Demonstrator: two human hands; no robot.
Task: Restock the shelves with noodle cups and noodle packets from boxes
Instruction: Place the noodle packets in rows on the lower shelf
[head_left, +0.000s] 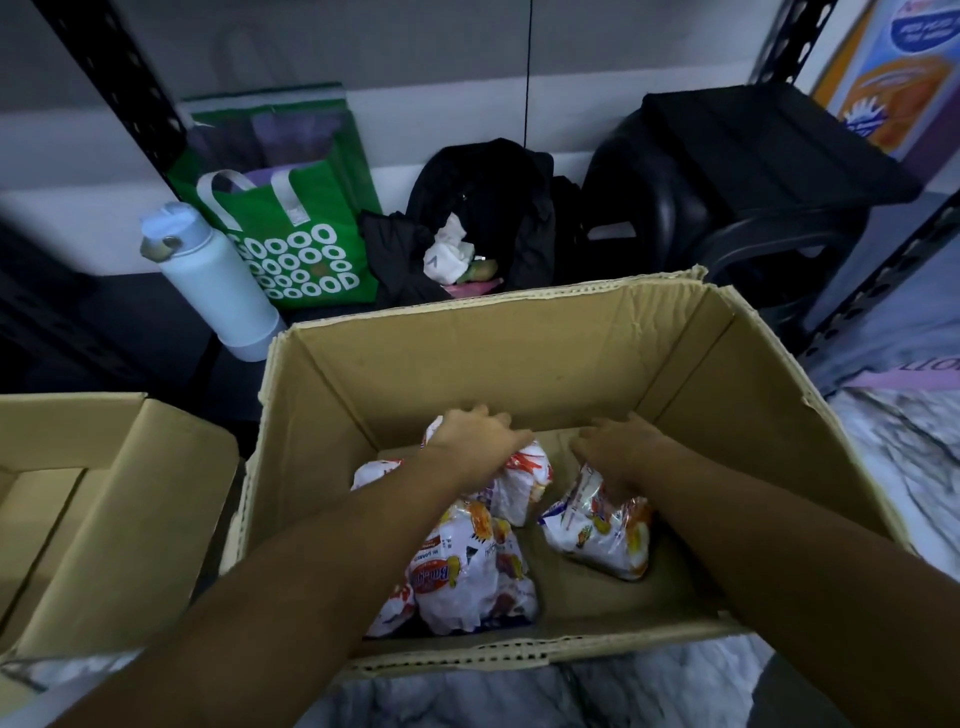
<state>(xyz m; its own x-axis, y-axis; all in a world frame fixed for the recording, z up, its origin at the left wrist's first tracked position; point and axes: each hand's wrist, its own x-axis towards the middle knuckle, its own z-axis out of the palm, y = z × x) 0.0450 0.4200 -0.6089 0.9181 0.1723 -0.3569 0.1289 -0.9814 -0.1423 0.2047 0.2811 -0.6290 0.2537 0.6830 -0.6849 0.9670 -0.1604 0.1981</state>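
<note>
Arms (322, 556) cover parts of the packets (467, 577); their print is blurred. The second box (104, 493) runs off the left edge.

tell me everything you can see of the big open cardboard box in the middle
Brown corrugated cardboard box, open-topped, its top edges torn and ragged, upright on the marble-patterned floor. It is mostly empty: a few white noodle packets lie on its bottom. The left hand and right hand reach inside, each apparently gripping a packet.

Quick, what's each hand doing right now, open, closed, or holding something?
Left hand: closed, fingers curled over the far noodle packet.
Right hand: closed, gripping the top of the right noodle packet.
</note>
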